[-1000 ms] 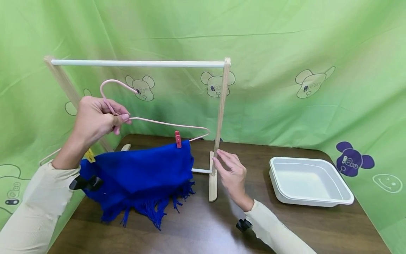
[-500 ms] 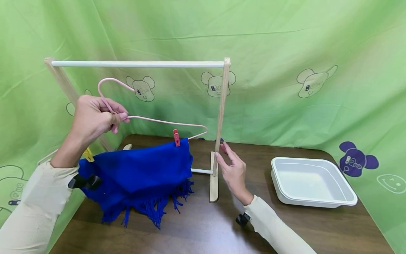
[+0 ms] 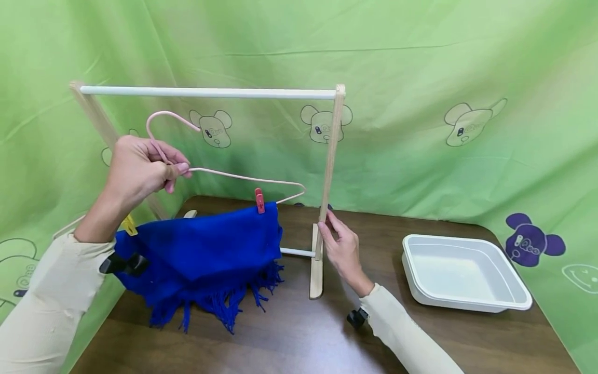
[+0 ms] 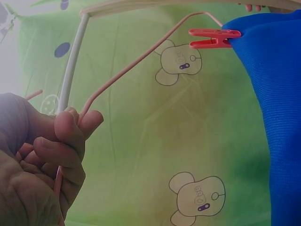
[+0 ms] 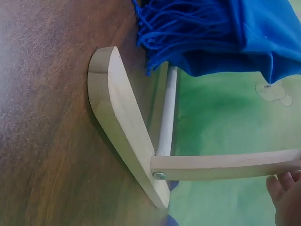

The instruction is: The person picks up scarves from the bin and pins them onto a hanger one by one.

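In the head view my left hand (image 3: 145, 166) pinches a pink wire hanger (image 3: 247, 178) at the base of its hook. The hook stands just below the white top bar (image 3: 210, 92) of a wooden rack, apart from it in that view. A blue fringed scarf (image 3: 201, 249) hangs from the hanger. A red clothespin (image 3: 259, 201) and a yellow clothespin (image 3: 129, 225) sit at its top edge. My right hand (image 3: 343, 249) holds the rack's right post (image 3: 330, 156) low down, thumb in front. In the right wrist view, fingertips (image 5: 275, 187) meet that post.
A white plastic tray (image 3: 411, 280) stands on the brown wooden table (image 3: 374, 343) at the right. The rack's right foot (image 3: 316, 280) rests on the table. A green printed curtain (image 3: 397, 52) hangs behind and at both sides.
My right hand has shifted from touching the post with its fingertips to holding it between thumb and fingers. The left hand and hanger rise slightly; the view drifts a little.
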`<state>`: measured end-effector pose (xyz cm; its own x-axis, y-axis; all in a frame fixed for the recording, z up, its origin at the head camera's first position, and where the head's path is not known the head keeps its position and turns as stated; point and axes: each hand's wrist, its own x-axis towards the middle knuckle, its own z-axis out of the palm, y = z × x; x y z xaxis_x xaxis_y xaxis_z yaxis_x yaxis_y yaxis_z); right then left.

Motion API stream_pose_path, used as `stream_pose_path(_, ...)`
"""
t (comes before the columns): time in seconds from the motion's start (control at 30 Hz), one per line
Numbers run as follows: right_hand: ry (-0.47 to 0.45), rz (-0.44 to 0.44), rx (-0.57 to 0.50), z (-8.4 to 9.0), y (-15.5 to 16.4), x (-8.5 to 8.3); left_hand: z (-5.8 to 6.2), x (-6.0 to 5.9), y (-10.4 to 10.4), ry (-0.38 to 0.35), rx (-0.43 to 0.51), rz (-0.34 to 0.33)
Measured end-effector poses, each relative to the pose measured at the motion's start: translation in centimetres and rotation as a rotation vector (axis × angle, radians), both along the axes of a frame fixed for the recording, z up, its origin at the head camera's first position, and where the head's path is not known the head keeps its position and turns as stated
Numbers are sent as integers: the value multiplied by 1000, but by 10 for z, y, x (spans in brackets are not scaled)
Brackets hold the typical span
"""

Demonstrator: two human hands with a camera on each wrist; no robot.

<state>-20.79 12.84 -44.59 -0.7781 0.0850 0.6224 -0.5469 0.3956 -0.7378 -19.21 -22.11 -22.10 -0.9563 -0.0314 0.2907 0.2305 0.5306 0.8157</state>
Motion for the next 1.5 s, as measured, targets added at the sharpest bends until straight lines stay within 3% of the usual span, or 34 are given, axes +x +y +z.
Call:
stream_pose_path(0.1,-9,18,-11,6,0,2,0,0,1,2,-9,0)
stream_pose_path(0.33,-104,5,-67,-11,7,-14,4,-4,4,15,-5,-14)
stream_pose_path(0.47,-149,27,-64,-11,6,-16,6,-6,2,9,-4,-6)
stream_pose_path(0.9,-186,12,-22,-8,-1,-16,14,-8,-6,-17,51,-10)
stream_pose_path(1.5,-221,5,26,-5,-5,-18,23,-21,-23,-38,102,51)
